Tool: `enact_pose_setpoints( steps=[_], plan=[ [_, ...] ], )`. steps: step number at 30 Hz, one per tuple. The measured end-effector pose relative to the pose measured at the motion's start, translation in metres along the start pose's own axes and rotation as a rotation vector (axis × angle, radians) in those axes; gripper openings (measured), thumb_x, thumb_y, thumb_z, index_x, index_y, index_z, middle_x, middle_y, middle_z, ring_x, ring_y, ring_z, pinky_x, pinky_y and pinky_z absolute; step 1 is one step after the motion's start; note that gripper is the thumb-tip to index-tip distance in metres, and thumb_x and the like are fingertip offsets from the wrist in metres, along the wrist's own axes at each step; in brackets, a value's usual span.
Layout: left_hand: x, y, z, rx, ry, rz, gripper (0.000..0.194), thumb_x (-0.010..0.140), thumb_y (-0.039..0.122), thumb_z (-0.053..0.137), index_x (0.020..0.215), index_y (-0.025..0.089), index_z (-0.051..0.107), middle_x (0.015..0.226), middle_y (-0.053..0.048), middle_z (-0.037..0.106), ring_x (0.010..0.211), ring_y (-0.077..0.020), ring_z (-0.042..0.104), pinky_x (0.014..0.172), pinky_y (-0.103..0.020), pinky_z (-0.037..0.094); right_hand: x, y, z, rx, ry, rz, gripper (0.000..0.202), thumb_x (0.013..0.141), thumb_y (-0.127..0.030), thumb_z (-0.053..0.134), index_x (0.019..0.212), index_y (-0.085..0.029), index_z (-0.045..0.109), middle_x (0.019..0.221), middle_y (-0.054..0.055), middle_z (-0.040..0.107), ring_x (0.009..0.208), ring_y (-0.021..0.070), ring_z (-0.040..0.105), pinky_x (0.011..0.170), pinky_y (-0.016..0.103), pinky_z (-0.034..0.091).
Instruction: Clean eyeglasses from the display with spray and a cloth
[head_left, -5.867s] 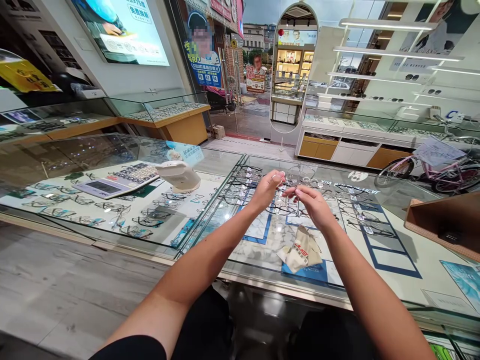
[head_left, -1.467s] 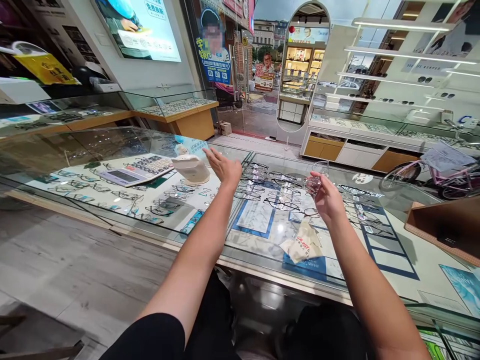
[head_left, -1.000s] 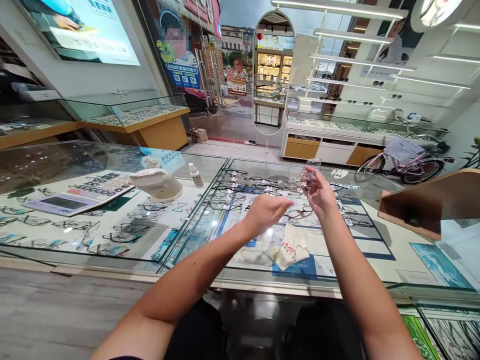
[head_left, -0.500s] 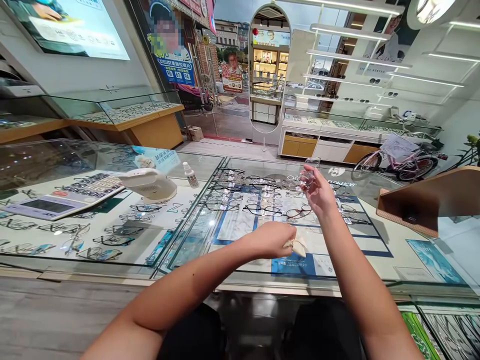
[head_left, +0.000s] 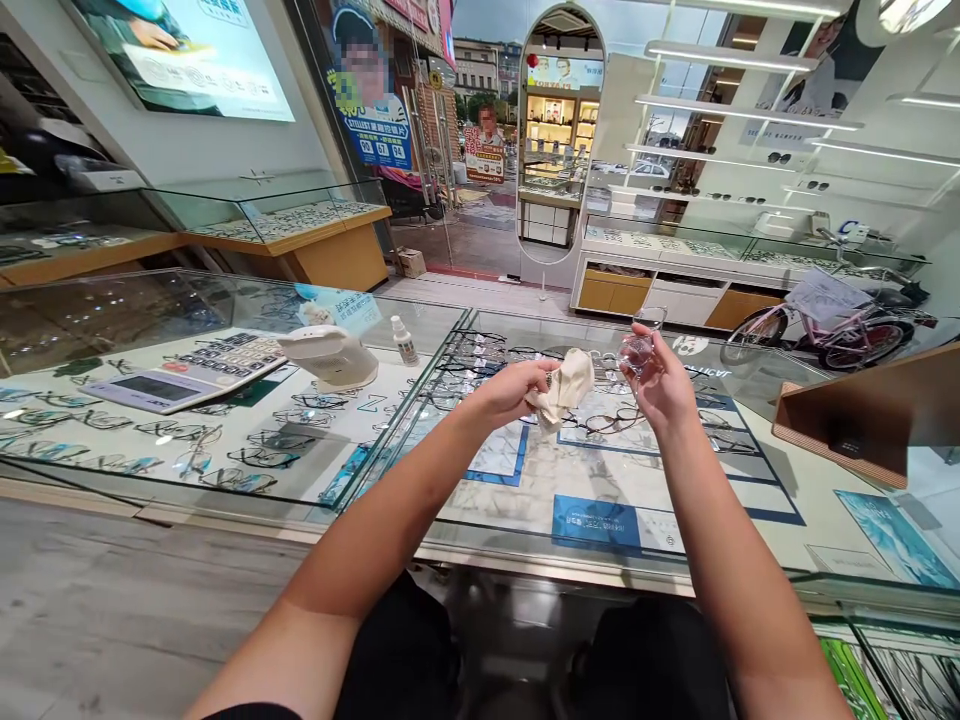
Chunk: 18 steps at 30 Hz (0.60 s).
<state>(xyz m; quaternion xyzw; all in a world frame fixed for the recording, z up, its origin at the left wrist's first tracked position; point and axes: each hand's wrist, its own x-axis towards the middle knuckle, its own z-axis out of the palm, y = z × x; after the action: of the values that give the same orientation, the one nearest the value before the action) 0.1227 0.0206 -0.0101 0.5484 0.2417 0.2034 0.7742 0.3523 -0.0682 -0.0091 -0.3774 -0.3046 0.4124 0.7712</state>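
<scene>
In the head view my left hand (head_left: 517,392) pinches a crumpled cream cloth (head_left: 566,388) above the glass display case. My right hand (head_left: 661,383) is raised to the right of the cloth, its fingers closed on a clear pair of glasses (head_left: 637,348) with transparent lenses. Cloth and glasses are a little apart. Under the glass top, rows of dark-framed spectacles (head_left: 480,345) lie below and around both hands. A brown-framed pair (head_left: 611,422) shows between my forearms.
On the left of the counter stand a calculator (head_left: 187,375), a white device (head_left: 330,355) and a small spray bottle (head_left: 403,342). A wooden stand (head_left: 862,415) is at the right. A blue card (head_left: 595,522) lies near the front edge.
My left hand has moved up and forward with the cloth, which now hangs more spread out. My right hand still holds the glasses. The view has shifted slightly.
</scene>
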Motion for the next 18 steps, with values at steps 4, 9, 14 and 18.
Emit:
enact_pose_setpoints(
  steps=[4,9,14,18],
  plan=[
    [-0.003,0.005,-0.003,-0.023,-0.019,0.043,0.052,0.057,0.019,0.069,0.109,0.016,0.069,0.086,-0.002,0.067,0.066,-0.0133,0.058,0.058,-0.024,0.042,-0.003,-0.002,0.002,-0.019,-0.041,-0.015,0.029,0.086,-0.053,0.085,0.103,-0.029,0.084,0.101,-0.001,0.080,0.083,0.0105,0.071,0.070,0.020,0.060],
    [-0.014,0.010,0.000,0.265,-0.069,0.099,0.044,0.065,0.031,0.091,0.101,0.016,0.070,0.093,-0.001,0.068,0.079,-0.0136,0.062,0.068,-0.023,0.045,-0.006,-0.003,0.004,-0.044,-0.062,-0.009,0.028,0.087,-0.052,0.083,0.103,-0.029,0.083,0.101,0.000,0.081,0.085,0.0129,0.072,0.070,0.022,0.060],
    [-0.020,0.009,0.002,0.331,-0.239,0.115,0.051,0.066,0.038,0.096,0.106,0.015,0.074,0.105,-0.006,0.073,0.091,-0.0186,0.066,0.081,-0.028,0.049,-0.008,-0.004,0.006,-0.064,-0.067,-0.002,0.026,0.091,-0.051,0.080,0.105,-0.029,0.082,0.101,0.001,0.081,0.087,0.0143,0.073,0.071,0.024,0.059],
    [-0.018,0.005,0.004,0.217,-0.261,0.092,0.050,0.075,0.047,0.090,0.110,0.015,0.073,0.097,-0.005,0.072,0.082,-0.0164,0.064,0.072,-0.026,0.047,-0.007,-0.004,0.005,-0.080,-0.063,0.003,0.025,0.093,-0.050,0.077,0.106,-0.028,0.082,0.103,0.002,0.080,0.088,0.0149,0.073,0.072,0.025,0.060]
  ],
)
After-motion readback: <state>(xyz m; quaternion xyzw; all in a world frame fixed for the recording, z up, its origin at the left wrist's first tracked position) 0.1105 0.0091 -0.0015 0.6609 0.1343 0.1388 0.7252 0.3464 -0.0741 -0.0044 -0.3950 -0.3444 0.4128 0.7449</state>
